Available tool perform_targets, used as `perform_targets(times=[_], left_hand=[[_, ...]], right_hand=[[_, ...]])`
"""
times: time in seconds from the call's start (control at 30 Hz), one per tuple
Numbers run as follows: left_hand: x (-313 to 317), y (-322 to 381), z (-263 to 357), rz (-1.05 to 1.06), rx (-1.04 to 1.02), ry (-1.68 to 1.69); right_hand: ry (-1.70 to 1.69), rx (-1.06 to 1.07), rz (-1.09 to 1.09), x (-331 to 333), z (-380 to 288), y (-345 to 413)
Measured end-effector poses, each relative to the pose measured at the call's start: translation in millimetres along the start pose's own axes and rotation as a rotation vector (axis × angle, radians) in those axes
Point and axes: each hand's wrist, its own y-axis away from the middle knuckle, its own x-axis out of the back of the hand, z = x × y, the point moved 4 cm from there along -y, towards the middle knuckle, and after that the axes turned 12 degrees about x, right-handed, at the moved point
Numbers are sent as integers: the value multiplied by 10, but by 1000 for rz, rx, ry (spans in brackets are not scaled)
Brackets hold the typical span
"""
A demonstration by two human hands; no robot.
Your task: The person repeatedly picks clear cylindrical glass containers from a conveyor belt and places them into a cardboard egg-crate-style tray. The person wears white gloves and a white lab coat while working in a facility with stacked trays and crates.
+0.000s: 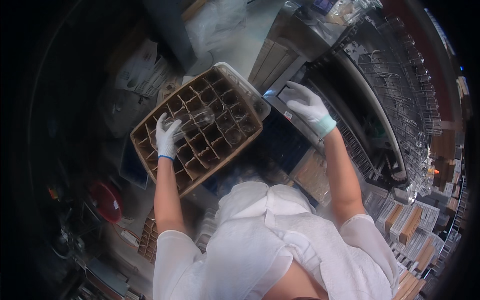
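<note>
My left hand (168, 140), in a white knit glove with a blue cuff edge, grips transparent glassware (202, 117) tilted over a cardboard carton. Motion blur hides whether this is one glass or more. Brown dividers split the carton (221, 159) into many cells, and glasses (233, 135) stand in several cells at its right side. My right hand (308, 107), in a white glove with a pale green cuff, has its fingers apart and holds nothing. It hovers over the metal edge of a machine, to the right of the carton.
A curved conveyor (378, 112) with wire racks runs along the right. A white plastic bin (265, 108) sits beneath the carton's far corner. Stacked boxes (407, 221) stand lower right. Another divided carton (148, 234) and a red basin (107, 202) are at lower left.
</note>
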Motion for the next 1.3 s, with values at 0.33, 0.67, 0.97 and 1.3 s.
perform_targets(times=[0.33,0.67,0.97,1.3], left_hand=[[-1207,0,-148,346,-284,-1246],[-4330,2045,-1247,-777,-64,-512],[-5797,3577,-570,-1225,68,-181],[-5841,3792,-654,-1147,500,329]], right_hand=[[409,35,479,1880,-142,1784],[1362,-578,787,4101,-962,2797],[1405,301,1196,3899,-1763,3584],[1241,-12,1049,4662,-1222,3819]])
